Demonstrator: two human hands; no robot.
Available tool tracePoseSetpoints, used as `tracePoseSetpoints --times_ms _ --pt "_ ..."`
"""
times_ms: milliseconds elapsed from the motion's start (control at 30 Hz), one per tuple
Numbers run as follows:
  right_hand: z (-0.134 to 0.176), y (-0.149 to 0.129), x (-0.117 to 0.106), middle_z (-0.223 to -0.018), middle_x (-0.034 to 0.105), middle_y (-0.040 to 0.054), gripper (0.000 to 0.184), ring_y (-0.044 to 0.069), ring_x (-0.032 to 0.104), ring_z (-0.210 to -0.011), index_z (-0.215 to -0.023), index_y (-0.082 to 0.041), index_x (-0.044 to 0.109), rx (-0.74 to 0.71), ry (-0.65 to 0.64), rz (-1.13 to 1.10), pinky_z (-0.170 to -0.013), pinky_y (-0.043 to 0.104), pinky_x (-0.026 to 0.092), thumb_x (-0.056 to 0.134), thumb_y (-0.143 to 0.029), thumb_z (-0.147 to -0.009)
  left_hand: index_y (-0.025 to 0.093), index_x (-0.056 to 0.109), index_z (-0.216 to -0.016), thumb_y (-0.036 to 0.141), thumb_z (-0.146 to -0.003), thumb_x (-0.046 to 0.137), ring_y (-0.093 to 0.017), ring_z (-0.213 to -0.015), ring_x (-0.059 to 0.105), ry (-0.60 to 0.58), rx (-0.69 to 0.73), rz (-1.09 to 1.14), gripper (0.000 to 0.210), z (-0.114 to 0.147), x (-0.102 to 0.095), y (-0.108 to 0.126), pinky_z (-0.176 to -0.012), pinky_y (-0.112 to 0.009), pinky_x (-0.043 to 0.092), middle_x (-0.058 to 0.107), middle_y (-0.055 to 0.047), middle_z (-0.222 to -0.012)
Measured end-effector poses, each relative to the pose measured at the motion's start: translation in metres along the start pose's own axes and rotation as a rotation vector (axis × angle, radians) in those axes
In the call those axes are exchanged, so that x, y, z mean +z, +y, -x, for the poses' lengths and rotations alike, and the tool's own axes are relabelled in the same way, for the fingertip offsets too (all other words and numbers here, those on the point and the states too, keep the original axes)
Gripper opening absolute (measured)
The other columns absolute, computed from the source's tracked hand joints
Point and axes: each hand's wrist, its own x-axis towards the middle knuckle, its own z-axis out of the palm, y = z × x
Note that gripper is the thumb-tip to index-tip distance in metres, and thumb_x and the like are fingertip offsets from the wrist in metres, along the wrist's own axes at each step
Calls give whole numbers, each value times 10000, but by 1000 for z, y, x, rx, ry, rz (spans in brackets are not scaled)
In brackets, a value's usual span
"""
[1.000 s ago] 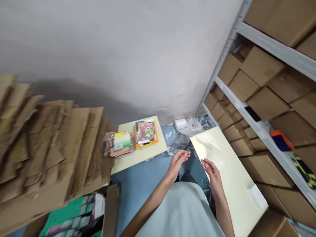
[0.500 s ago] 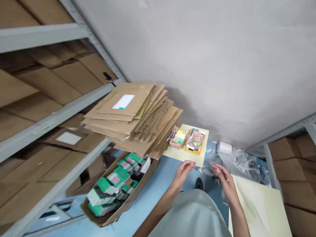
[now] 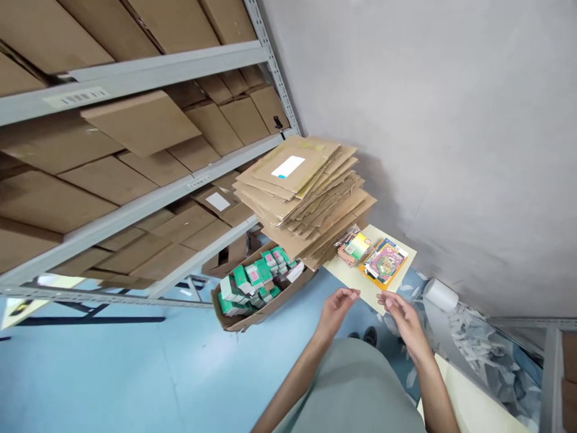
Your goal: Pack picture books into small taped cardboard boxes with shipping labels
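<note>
My left hand [image 3: 336, 311] is raised in front of my body, its thumb and fingers closed in a pinch. Facing it, a short gap away, my right hand [image 3: 402, 317] has its fingertips pressed together too. Anything between the fingertips is too small or thin to make out. Just beyond both hands, a pale yellow board [image 3: 354, 281] bears a stack of colourful printed packs [image 3: 386, 263] with a purple and orange front. Beside that stack lies a bundle of small packets in clear plastic [image 3: 354, 248]. Neither hand visibly touches these.
A tall pile of flat cardboard [image 3: 311, 186] stands left of the board. Below it is an open carton [image 3: 270, 307] of green and white boxes. Metal shelving [image 3: 166, 192] with brown boxes fills the left. A white roll [image 3: 440, 294] and crumpled plastic [image 3: 487, 355] lie right.
My view has swung left, so the shelves, cardboard pile and board sit further right in the picture. My two hands have come closer together, both still pinched.
</note>
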Motion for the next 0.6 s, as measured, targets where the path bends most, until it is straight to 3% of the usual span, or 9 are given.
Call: tracePoseSetpoints --times_ms 200,367,600 --pt "-16 -5 2 -1211 828 131 593 323 774 -1151 -1139 -259 807 -16 -58 -17 -1132 507 567 809 -772 -841 210 704 -826 725 -770 864 -299 -1136 745 120 -29 15 542 6 -17 -10 -1087 -459 551 819 -138 -1155" --pt "-11 5 -3 -1217 825 116 583 304 772 -1154 -1161 -266 802 5 -82 -29 -1118 483 570 797 -762 -854 212 677 -803 776 -756 844 -315 -1150 749 148 -48 25 590 4 -11 -22 -1107 -477 553 817 -143 -1133" --pt "-4 24 -26 -1177 841 125 652 317 787 -1124 -1134 -252 820 88 -8 -29 -1082 483 578 803 -813 -804 220 650 -793 793 -772 811 -337 -1201 740 104 -80 13 595 -16 2 -34 -1127 -489 548 817 -153 -1147"
